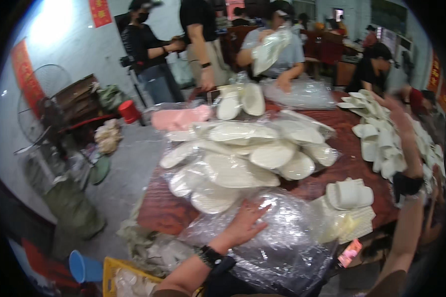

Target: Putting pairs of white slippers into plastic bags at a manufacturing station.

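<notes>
My left hand (245, 223) lies with its fingers spread on a stack of clear plastic bags (287, 247) at the table's near edge. My right hand (400, 121) reaches far out on the right, beside a pile of loose cream slippers (379, 136). Motion smears its fingers, so its hold is unclear. In the middle of the table sits a heap of cream slippers in clear bags (240, 171). Close to the stack of bags, on the right, a pair of cream slippers (350, 194) rests on pale textured pieces (364, 220).
Across the red-brown table (166, 213), a person (277, 54) handles a clear bag. Another person (374, 72) works at the far right; two stand at the back left. A pink bagged item (181, 118) lies far left. Below are a yellow crate (109, 274) and blue bucket (85, 267).
</notes>
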{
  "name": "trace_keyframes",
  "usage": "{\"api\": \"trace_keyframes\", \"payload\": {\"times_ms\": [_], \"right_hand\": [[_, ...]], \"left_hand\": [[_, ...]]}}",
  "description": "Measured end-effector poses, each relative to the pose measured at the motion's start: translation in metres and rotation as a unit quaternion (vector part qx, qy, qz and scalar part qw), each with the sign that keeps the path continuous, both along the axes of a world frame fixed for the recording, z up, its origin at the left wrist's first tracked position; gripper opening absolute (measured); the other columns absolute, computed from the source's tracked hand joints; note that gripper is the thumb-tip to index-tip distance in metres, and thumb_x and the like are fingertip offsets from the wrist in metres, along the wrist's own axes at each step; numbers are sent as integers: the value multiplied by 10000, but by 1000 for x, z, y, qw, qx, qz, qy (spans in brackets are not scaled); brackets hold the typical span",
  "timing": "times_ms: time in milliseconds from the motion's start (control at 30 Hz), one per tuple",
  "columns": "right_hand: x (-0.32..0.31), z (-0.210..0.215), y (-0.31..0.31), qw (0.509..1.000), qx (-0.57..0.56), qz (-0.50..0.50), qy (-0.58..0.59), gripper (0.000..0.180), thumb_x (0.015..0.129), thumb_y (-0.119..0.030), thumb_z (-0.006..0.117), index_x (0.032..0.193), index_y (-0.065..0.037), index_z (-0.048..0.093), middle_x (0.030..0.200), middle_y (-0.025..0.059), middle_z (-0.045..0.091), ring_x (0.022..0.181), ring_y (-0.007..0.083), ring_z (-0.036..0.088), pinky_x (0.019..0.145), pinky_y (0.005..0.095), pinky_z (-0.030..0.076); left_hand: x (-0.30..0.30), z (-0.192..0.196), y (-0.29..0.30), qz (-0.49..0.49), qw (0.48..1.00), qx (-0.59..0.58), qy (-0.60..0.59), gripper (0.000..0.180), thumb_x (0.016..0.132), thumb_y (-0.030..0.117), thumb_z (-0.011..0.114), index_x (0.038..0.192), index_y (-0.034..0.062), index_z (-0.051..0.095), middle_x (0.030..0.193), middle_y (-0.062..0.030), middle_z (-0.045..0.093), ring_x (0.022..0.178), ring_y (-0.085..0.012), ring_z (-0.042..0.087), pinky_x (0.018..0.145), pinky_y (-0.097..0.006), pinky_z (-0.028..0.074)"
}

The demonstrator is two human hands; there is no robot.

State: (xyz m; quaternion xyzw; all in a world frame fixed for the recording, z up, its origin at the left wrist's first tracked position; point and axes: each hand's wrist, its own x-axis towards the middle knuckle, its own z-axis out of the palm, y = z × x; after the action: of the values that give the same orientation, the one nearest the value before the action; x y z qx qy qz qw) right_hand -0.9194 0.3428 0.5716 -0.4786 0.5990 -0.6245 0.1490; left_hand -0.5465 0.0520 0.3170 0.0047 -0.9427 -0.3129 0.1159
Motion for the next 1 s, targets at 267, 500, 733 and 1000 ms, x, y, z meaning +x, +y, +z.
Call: {"api": "trace_keyframes", "payload": {"times_ms": [267, 500, 733, 1000], "right_hand": [[266, 76, -82, 878, 44, 465, 105, 382, 1022, -272, 559, 1288, 1, 592, 1262, 190, 624, 1152, 227, 613, 945, 336, 529], [289, 62, -79, 876, -11, 464, 134, 377, 1017, -265, 561, 1281, 3, 590, 1274, 188, 612, 1171, 230, 595, 967, 345, 504], [302, 50, -60, 889, -24, 436, 136, 372, 1011, -259, 563, 1273, 5, 589, 1287, 185, 600, 1190, 233, 577, 989, 354, 479], [306, 62, -49, 903, -83, 404, 120, 366, 1006, -251, 564, 1264, 7, 587, 1300, 182, 587, 1211, 237, 557, 1015, 364, 451]], "left_hand": [[-8, 5, 5, -24, 1000, 17, 2, 628, 989, 354, 559, 1546, 127, 377, 1588, -219, 331, 1487, -403, 267, 1212, -610, 91], [-18, 19, 3, -18, 1000, -9, -8, 634, 969, 371, 584, 1521, 107, 418, 1514, -243, 424, 1454, -443, 305, 1204, -625, 100], [-11, -1, 9, -21, 998, -61, 3, 654, 948, 426, 591, 1509, 122, 444, 1535, -238, 403, 1451, -429, 322, 1192, -640, 108], [-17, 20, 10, -20, 999, -30, -25, 590, 962, 401, 574, 1472, 116, 495, 1552, -227, 390, 1454, -426, 318, 1206, -609, 105]]}}
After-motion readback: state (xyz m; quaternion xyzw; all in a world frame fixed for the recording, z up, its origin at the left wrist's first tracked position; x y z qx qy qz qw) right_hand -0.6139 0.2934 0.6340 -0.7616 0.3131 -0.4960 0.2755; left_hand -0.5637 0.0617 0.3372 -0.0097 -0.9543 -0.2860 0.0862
